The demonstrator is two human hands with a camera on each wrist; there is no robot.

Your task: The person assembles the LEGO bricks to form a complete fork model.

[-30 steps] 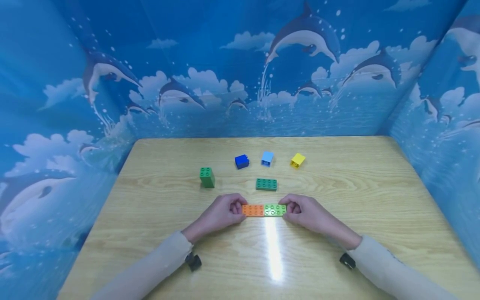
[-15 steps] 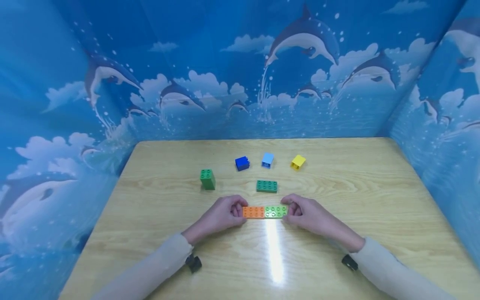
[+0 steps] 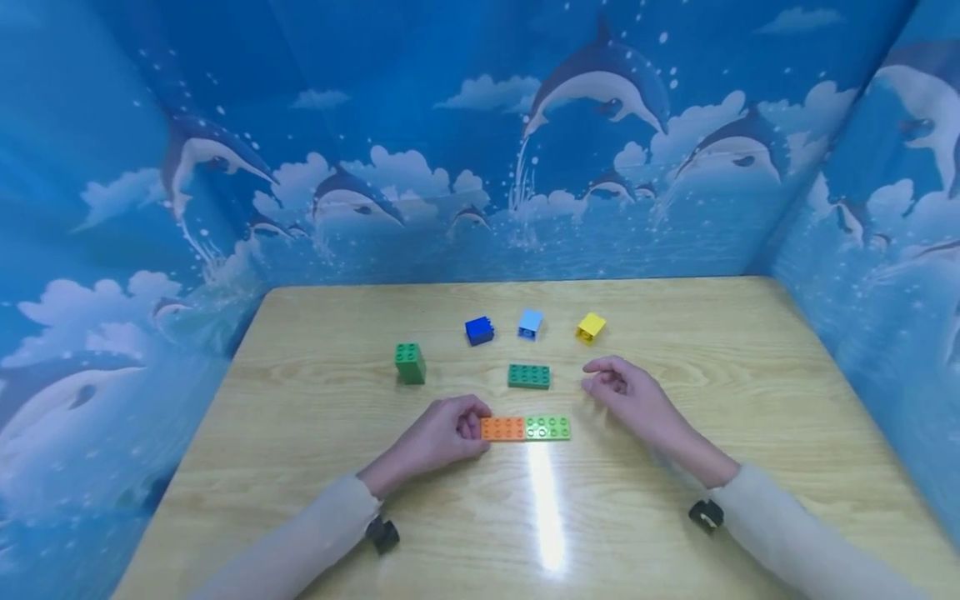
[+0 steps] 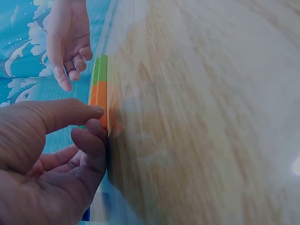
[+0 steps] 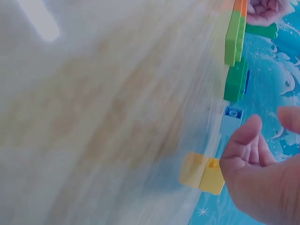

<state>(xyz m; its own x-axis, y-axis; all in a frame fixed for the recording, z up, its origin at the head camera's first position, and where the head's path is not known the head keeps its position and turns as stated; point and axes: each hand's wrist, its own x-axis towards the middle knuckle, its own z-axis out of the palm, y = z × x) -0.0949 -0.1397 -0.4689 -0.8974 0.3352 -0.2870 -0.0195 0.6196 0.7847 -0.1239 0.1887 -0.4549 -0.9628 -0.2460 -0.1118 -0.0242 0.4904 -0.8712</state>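
My left hand [image 3: 447, 432] pinches the left end of an orange building brick [image 3: 503, 429] between thumb and fingers. End to end with it lies a light green brick [image 3: 548, 428], both studs up on the table. In the left wrist view the thumb presses against the side of the orange brick [image 4: 101, 98]. My right hand [image 3: 633, 398] hovers to the right of the light green brick, fingers loosely bent and holding nothing. A dark green brick [image 3: 528, 376] lies behind the row, left of the right hand.
Farther back are a dark blue brick [image 3: 479, 331], a light blue brick [image 3: 530, 324] and a yellow brick [image 3: 590, 328]. A tall green brick [image 3: 410, 364] stands upright behind the left hand. The wooden table [image 3: 322, 333] meets a dolphin-print curtain [image 3: 420, 167] at the back and sides.
My right hand has let go of the light green brick and moved up and to the right. The left hand keeps its grip on the orange brick.
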